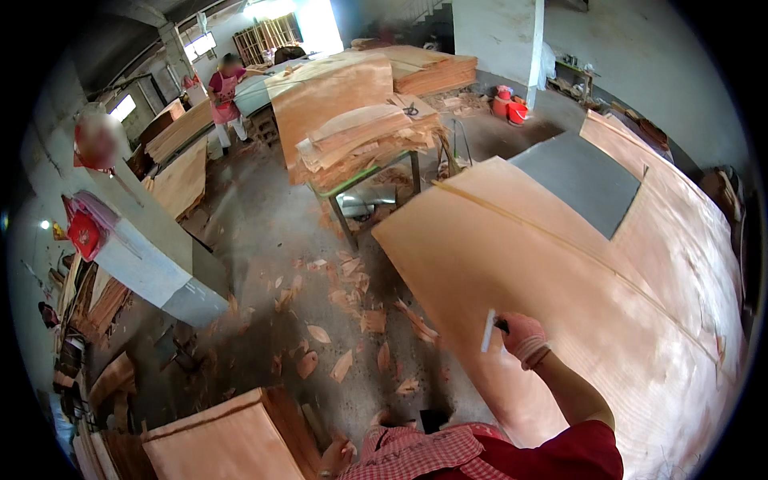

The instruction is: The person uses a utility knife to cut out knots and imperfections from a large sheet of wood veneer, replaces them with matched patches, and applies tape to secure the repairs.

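- The left hand [336, 458] shows only at the bottom edge, beside a checked apron and next to a stack of veneer [232, 440]; its fingers are mostly cut off, so whether it is spread or closed cannot be told.
- The right hand [522, 336], in a pinkish work glove, is curled tight around the dark handle of a small knife [490, 330]; the handle itself is almost wholly hidden in the fist.
- The knife's pale blade stands nearly upright in the picture, its long axis running away from the person, tip pointing toward the far side of the table; whether the tip touches the wood is hard to make out.
- The blade sits over a large veneer sheet [576, 304], near that sheet's left edge and toward its near end.
- The sheet lies flat on a grey work table [580, 180], of which only a bare far patch shows; a long seam runs slantwise across the wood from the far left toward the right edge.
- The right rim of the table bends into the dark edge of the view and blurs.
- The concrete floor [264, 232] to the left is littered with torn veneer scraps [344, 312].
- Farther off a green-framed stand [368, 180] carries a heap of sheets, and another person [226, 100] in a pink apron stands by low piles near bright windows.
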The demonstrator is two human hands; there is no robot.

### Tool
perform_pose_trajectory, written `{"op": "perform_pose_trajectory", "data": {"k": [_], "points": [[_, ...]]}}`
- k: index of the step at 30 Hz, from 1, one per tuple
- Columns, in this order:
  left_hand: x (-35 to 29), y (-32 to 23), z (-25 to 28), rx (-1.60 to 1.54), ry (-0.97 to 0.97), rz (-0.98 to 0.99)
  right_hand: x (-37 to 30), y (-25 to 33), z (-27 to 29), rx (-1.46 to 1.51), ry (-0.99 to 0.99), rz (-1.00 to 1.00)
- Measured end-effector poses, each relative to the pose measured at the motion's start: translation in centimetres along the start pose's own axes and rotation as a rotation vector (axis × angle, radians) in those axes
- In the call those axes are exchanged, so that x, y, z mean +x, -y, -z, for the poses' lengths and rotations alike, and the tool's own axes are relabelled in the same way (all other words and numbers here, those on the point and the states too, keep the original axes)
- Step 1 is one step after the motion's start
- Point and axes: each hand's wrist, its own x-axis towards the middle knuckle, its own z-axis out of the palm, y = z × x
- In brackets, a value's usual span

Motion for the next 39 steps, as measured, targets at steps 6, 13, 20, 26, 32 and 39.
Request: {"op": "perform_pose_trajectory", "data": {"k": [6,13,20,26,32,39], "points": [[9.0,2.6,5.4,-0.003,0.116,0.211,15.1,5.2,-3.1,0.039,0.021,-0.297],[29.9,-8.6,19.1,0.412,0.171,-0.298,17.0,5.9,-6.8,-0.101,-0.077,-0.558],[50.5,-30.3,20.1,0.115,0.203,-0.976,17.7,6.8,-7.7,-0.148,-0.119,-0.669],[60.4,-43.9,13.3,0.15,0.369,-1.383,18.3,6.1,-8.8,-0.088,-0.212,-0.695],[64.2,-51.3,4.6,0.478,0.412,-1.557,22.1,8.1,-3.9,0.163,-0.071,-1.08],[63.9,-51.3,5.3,0.48,0.868,-1.737,33.5,13.7,-5.4,1.432,-0.759,-1.277]]}}
